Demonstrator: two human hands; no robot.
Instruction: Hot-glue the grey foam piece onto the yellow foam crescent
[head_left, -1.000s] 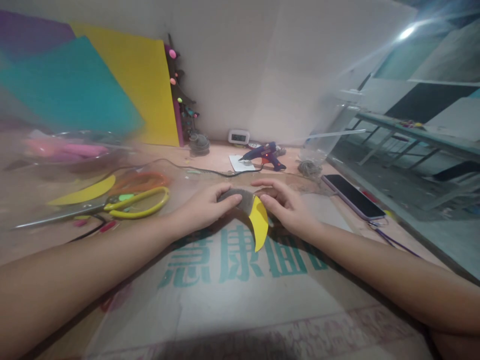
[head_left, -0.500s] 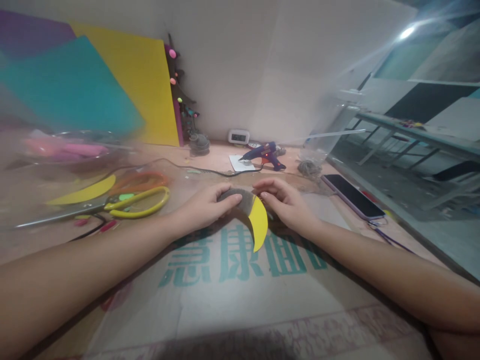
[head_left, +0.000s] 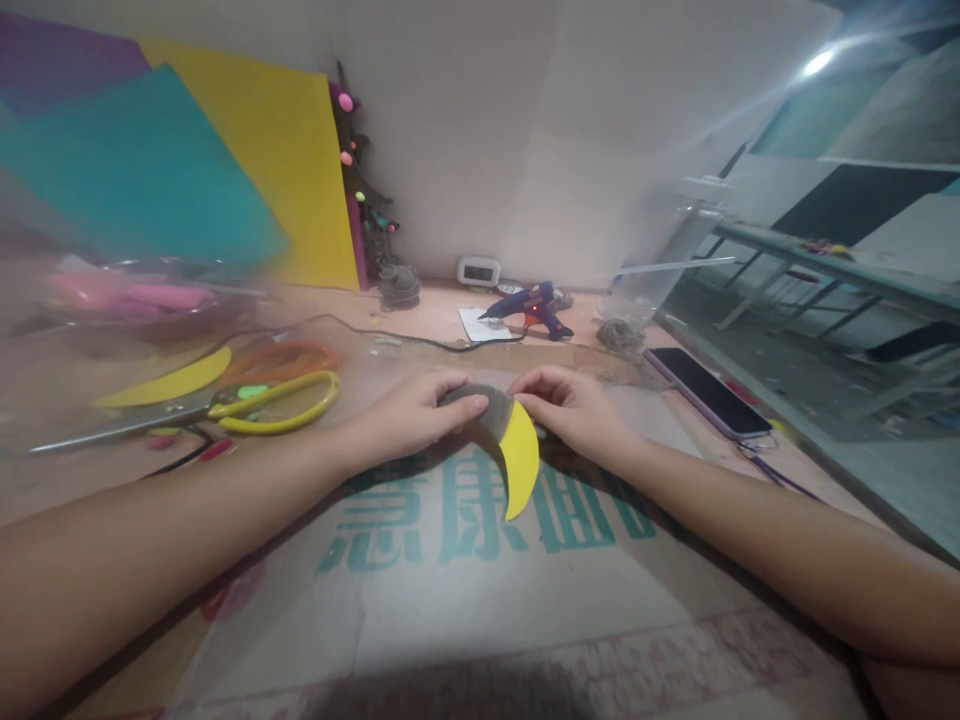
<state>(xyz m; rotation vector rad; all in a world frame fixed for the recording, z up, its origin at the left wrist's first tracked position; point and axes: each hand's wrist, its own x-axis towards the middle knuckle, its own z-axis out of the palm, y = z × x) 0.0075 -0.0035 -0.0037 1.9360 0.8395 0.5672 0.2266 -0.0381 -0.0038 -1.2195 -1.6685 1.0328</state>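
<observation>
A yellow crescent [head_left: 523, 462], cut from a flat sheet such as foam or card, hangs tip down above the table. Dark grey yarn [head_left: 491, 410] covers its upper part in close turns. My left hand [head_left: 431, 410] grips that covered end, thumb on the near face and fingers behind. At the crescent's right edge, where the yarn stops, my right hand [head_left: 562, 405] is closed in a pinch. Whatever lies between those fingertips is hidden. A second bare yellow crescent [head_left: 169, 382] rests at the left, beside scissors [head_left: 281, 405] with yellow and orange handles.
At the back, a purple glue gun [head_left: 525, 305] stands over a white card [head_left: 480, 324], near a small clock [head_left: 478, 270]. A grey yarn ball [head_left: 621, 335] and a phone [head_left: 709, 392] lie at right. Coloured sheets [head_left: 300, 180] lean on the wall; a clear bowl [head_left: 127, 295] holds pink things.
The crescent has tilted slightly, its tip now lower. My right fingers have drawn together into a pinch at its edge. My left hand keeps its grip.
</observation>
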